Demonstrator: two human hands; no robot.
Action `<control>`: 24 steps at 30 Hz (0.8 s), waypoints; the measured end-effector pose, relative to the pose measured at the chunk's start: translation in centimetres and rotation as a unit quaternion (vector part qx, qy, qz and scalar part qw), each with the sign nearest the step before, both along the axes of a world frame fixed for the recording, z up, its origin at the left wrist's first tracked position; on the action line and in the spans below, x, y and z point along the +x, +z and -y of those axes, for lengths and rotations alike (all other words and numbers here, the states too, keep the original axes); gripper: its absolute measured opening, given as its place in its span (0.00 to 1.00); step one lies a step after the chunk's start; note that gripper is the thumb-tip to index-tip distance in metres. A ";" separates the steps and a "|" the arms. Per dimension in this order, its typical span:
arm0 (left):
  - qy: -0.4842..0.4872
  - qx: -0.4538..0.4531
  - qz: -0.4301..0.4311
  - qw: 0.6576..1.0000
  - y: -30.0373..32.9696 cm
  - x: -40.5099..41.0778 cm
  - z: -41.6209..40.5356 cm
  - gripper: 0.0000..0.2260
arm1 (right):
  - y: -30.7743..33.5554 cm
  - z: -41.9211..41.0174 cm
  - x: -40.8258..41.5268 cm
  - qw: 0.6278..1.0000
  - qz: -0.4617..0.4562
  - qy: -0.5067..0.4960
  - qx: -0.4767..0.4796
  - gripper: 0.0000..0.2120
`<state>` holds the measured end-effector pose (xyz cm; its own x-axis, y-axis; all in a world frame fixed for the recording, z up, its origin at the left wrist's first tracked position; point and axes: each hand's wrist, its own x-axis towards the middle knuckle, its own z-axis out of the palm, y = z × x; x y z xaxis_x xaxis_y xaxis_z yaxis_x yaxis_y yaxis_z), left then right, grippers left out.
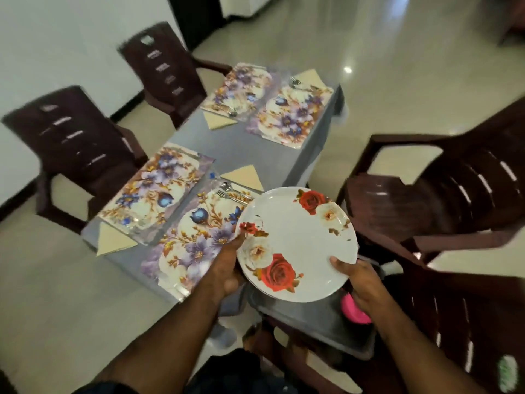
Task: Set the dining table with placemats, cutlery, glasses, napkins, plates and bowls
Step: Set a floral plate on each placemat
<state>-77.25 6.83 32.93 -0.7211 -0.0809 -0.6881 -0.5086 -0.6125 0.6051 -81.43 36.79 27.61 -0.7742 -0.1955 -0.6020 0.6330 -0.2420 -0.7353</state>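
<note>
Both hands hold a stack of white plates (295, 240) printed with red and white roses, above the near right corner of the table. My left hand (227, 263) grips the stack's left rim, and my right hand (358, 277) grips its right rim with the thumb on top. Several floral placemats lie on the grey table (244, 143); the nearest placemat (196, 240) is just left of the plates. Beige folded napkins (244, 177) sit beside the mats. A fork and spoon (230, 191) rest on the near mat's far end.
Dark brown plastic chairs stand along the left side (76, 149) and at the right (443, 194). A grey tray (312, 325) sits below the plates with a pink object (355, 308) at its right edge. More cutlery (295, 81) lies on the far mat.
</note>
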 end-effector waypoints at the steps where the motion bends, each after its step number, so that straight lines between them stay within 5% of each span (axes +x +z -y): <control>1: 0.018 0.014 -0.016 1.000 1.2 0.9 0.7 0.22 | 1.3 0.8 -0.4 1.000 -0.011 0.027 0.004 0.36; 6: 0.104 0.032 -0.078 0.991 5.0 6.2 5.1 0.33 | 6.3 6.2 -1.9 0.987 -0.050 0.152 0.012 0.34; 9: 0.159 -0.005 -0.087 0.983 6.5 9.5 7.3 0.33 | 9.1 10.4 -1.4 0.972 -0.066 0.223 0.014 0.25; 16: 0.268 -0.116 -0.087 0.952 8.6 19.6 13.7 0.29 | 10.9 21.9 3.6 0.937 -0.065 0.344 0.008 0.38; 24: 0.356 -0.132 -0.042 0.924 8.4 35.7 21.8 0.28 | 12.2 33.4 13.7 0.905 -0.098 0.413 -0.003 0.26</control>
<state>-41.50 -15.00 41.38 -0.4707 -0.7125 -0.5203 0.0229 -0.5994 0.8001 -67.78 3.40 39.80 -0.4533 -0.7592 -0.4671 0.4576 0.2514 -0.8529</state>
